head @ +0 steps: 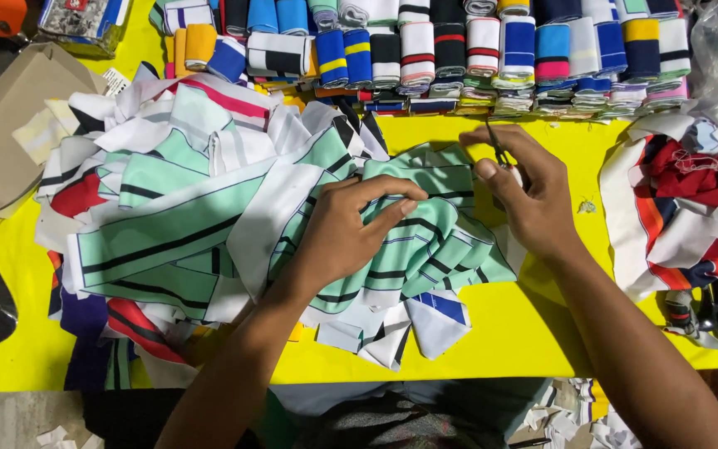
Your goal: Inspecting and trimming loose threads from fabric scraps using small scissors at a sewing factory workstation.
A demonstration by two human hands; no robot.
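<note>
My left hand [351, 229] rests on a heap of mint-green striped fabric pieces [425, 241] and pinches a fold of one between thumb and fingers. My right hand [525, 195] is just to the right of it, closed around a small pair of thread snips [499, 151] whose dark blades point up and away from me. The snips sit above the far edge of the green fabric. The heap lies on a yellow table [500, 333].
More white, mint and red striped pieces [176, 191] spread to the left. Rows of folded striped collars [459, 50] line the far edge. A red, white and navy pile [683, 208] is at right, a cardboard box [2, 133] at left. Scraps lie on the floor [575, 416].
</note>
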